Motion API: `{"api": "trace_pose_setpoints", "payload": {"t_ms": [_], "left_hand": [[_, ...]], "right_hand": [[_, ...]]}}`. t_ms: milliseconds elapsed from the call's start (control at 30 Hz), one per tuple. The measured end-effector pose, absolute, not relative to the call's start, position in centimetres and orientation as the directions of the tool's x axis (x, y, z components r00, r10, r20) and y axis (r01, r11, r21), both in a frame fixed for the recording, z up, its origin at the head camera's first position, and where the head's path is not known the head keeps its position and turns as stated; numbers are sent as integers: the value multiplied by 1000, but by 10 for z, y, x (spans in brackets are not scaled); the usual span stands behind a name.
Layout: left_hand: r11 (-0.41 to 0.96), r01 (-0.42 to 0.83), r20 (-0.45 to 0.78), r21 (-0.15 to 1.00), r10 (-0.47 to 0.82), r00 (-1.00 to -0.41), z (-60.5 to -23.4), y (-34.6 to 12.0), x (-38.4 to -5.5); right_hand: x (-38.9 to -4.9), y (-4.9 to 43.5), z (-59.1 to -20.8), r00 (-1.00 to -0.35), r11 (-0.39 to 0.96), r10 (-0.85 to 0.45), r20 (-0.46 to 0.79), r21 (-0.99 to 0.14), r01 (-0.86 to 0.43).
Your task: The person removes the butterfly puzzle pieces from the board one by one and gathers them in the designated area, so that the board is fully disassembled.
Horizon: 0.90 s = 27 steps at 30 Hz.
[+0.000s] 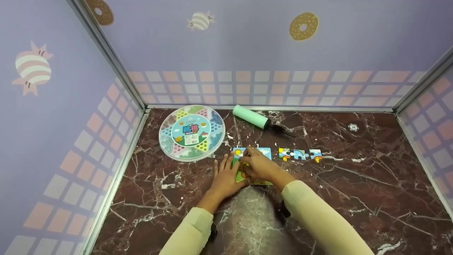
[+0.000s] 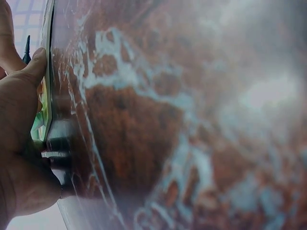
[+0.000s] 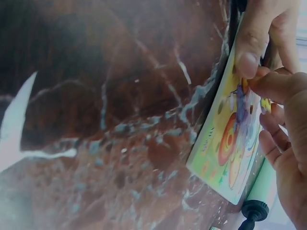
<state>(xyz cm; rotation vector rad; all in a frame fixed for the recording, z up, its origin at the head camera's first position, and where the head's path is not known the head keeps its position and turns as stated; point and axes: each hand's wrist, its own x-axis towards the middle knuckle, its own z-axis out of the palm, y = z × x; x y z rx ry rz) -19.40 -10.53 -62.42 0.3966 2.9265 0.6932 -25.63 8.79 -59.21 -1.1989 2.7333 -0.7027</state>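
A brightly printed jigsaw puzzle board (image 1: 262, 183) lies flat on the table under both hands. My left hand (image 1: 226, 177) rests along its left side with the fingers spread. Its thumb (image 3: 248, 62) presses over the near edge. Above the board, my right hand (image 1: 260, 166) has its fingers curled downward. Between its thumb and fingers a small yellow puzzle piece (image 3: 266, 104) shows, mostly hidden. To the right of the board lie three puzzle pieces in a row: a yellow one (image 1: 284, 153), a rainbow one (image 1: 299, 154) and a blue-and-white one (image 1: 315, 155).
A round Chinese checkers box (image 1: 191, 133) lies behind on the left. Beyond the board is a mint-green cylinder (image 1: 250, 116) with a black narrow end. A small white disc (image 1: 353, 127) lies far right. Patterned walls (image 1: 247, 46) close in the table (image 1: 354, 198).
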Motion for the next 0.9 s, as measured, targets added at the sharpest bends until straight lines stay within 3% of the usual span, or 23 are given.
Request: {"api": "trace_pose_setpoints", "payload": {"t_ms": [367, 900], "left_hand": [[860, 215, -76, 463, 280, -957, -624, -105, -194], [845, 230, -47, 483, 288, -957, -625, -104, -196]], "right_hand": [[-256, 112, -598, -716, 624, -665, 212, -367, -689], [-248, 168, -598, -758, 644, -601, 253, -407, -647]]}}
